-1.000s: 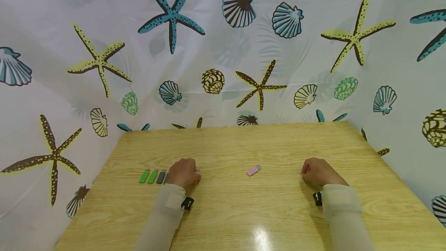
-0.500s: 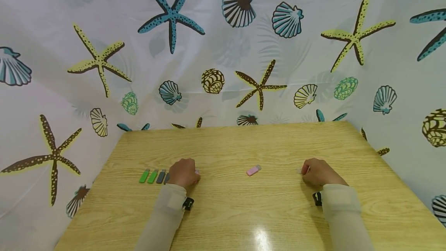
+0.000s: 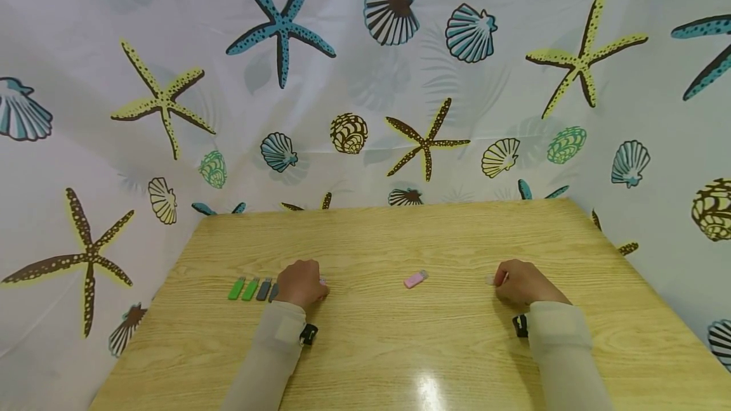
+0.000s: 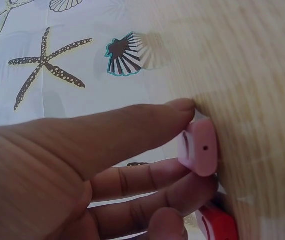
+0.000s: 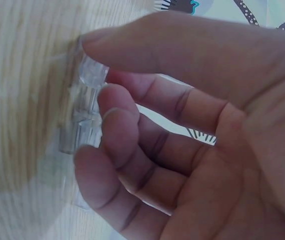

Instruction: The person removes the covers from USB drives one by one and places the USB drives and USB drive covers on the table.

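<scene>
My left hand [image 3: 299, 283] rests low over the table, left of centre. In the left wrist view, its thumb and fingers pinch a pink USB stick [image 4: 205, 150] by its sides. A red USB stick [image 4: 218, 224] lies just beyond, partly behind the fingers. Farther right, my right hand [image 3: 521, 281] is down at the tabletop. Its thumb and index finger pinch a small clear plastic cap [image 5: 92, 74], as the right wrist view shows. More clear plastic pieces [image 5: 85, 132] line up beside it, partly hidden by the curled fingers. Another pink USB stick [image 3: 415, 279] lies between the hands.
Left of my left hand stand two green USB sticks [image 3: 243, 288] and two dark grey ones [image 3: 264, 289] in a row, the last partly covered. The wooden table [image 3: 365, 347] ends at a white curtain [image 3: 354, 81] printed with starfish and shells.
</scene>
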Demonstrator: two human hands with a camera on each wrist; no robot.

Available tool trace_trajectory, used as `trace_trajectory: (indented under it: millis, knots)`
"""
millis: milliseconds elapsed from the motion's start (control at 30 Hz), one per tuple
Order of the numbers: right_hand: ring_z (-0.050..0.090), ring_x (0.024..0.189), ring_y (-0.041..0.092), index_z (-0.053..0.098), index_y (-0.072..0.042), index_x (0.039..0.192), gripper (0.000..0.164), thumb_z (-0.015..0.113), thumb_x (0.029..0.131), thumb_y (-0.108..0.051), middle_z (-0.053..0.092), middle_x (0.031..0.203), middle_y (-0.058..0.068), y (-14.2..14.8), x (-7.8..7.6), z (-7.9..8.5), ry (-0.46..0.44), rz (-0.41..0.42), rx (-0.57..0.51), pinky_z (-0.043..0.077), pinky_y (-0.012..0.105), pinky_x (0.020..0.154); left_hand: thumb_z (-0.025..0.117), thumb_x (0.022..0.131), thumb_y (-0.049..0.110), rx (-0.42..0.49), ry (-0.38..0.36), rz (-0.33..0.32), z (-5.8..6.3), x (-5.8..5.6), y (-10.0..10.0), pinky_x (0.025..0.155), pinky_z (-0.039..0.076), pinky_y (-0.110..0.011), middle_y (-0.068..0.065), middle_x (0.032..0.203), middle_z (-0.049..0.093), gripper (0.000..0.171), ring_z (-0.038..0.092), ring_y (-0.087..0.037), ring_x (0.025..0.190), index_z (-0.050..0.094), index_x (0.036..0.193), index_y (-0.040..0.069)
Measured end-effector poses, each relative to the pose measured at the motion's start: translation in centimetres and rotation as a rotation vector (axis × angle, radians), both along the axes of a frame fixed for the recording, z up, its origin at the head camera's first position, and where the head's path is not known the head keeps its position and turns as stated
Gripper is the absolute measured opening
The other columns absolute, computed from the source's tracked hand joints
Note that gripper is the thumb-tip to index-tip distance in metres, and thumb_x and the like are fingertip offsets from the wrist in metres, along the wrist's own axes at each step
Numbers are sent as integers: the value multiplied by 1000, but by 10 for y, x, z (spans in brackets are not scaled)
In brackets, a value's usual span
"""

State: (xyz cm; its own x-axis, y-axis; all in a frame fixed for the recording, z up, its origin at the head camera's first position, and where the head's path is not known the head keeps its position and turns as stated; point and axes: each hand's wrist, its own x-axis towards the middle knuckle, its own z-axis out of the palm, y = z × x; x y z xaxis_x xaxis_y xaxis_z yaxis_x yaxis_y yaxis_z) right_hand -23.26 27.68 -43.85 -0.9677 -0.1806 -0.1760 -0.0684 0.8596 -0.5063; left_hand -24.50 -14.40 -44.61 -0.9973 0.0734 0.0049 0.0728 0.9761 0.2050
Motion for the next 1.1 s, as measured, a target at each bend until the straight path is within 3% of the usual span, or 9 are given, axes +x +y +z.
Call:
trace_trajectory:
  millis: [267, 600, 933, 1100]
  knots:
    - [49, 64, 19, 63, -4, 88, 8, 65, 81, -5, 60, 80, 7, -2, 1, 2, -15, -11, 18, 41, 31, 53, 73, 75, 17, 13, 14, -8, -1, 0, -1, 38, 27, -28, 6, 39, 36, 37, 35, -12, 39, 48, 48, 16]
    - [49, 65, 20, 62, -2, 91, 7, 62, 84, -5, 60, 82, 9, -3, 2, 5, -17, 2, -1, 42, 33, 55, 74, 77, 19, 10, 19, -11, 0, 1, -1, 36, 27, -27, 6, 36, 37, 37, 36, -12, 36, 53, 46, 15]
    - [49, 62, 19, 62, -2, 91, 8, 60, 84, -5, 59, 79, 8, -4, 1, 5, 3, 8, 11, 42, 32, 54, 70, 76, 15, 24, 32, -7, 3, 3, -1, 37, 22, -27, 7, 37, 25, 40, 25, -10, 37, 44, 47, 16]
    - [47, 59, 18, 62, 0, 90, 7, 62, 86, -6, 58, 76, 7, -5, 1, 7, 36, 21, 10, 40, 31, 51, 72, 78, 19, 31, 32, 5, 5, 3, 0, 35, 26, -26, 5, 36, 36, 35, 35, -12, 35, 51, 50, 15]
